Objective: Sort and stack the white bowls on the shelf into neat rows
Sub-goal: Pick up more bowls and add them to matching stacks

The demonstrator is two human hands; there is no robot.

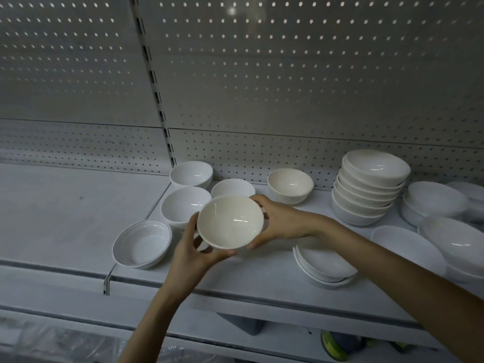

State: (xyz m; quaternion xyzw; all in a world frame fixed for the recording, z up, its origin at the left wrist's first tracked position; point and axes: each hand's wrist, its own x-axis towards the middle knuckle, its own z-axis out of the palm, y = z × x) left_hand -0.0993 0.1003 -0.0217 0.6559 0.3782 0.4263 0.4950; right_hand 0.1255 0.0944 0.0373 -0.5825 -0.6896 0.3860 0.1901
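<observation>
A cream bowl (230,222) is held just above the shelf (65,205), the left grip (193,250) curled round its underside at 7 o'clock and the right grip (277,221) clasping its 3 o'clock side, a leaning stack of white bowls (366,189) farther out at 3 o'clock and a dark-rimmed bowl (142,243) at 9 o'clock

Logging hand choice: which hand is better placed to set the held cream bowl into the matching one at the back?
Probably right: right hand grips the held bowl on the side nearest the matching cream bowl; left hand holds the opposite side.
</observation>
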